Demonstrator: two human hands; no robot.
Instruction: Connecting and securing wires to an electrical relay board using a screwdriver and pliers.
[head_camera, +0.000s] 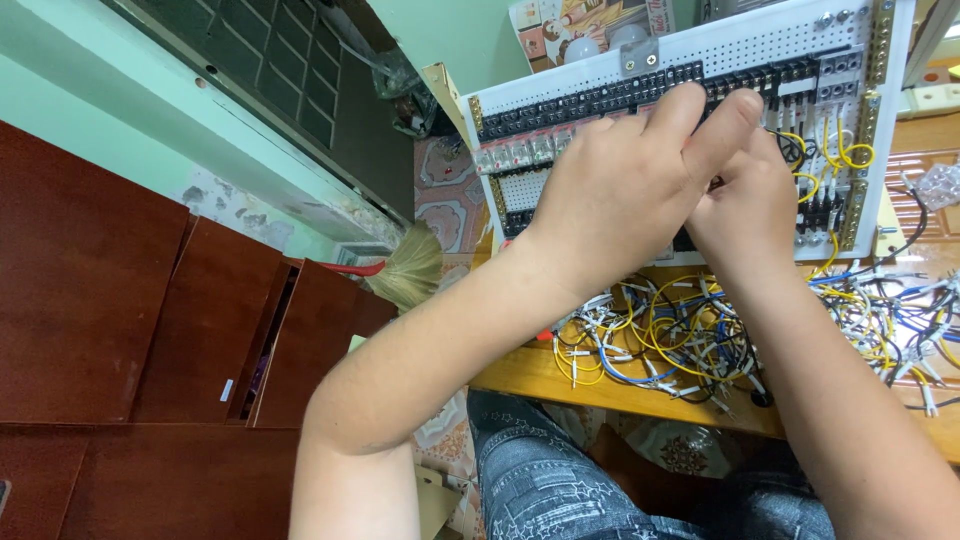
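A white perforated wiring panel (720, 50) stands tilted at the back of a wooden table (520, 372), with rows of black terminal blocks (600, 100) and relays across it. My left hand (625, 185) reaches over the panel's middle, fingers pinched together near the terminal row. My right hand (750, 205) sits right behind and under it, against the panel. Whatever the fingers pinch is hidden by the hands. Yellow wires (850, 155) loop on the panel's right side.
A tangled pile of yellow, white, blue and black wires (680, 335) lies on the table in front of the panel. Dark red wooden cabinets (150, 320) stand at the left, with a broom (405, 270) beside them. My jeans-clad legs (560, 480) are below the table edge.
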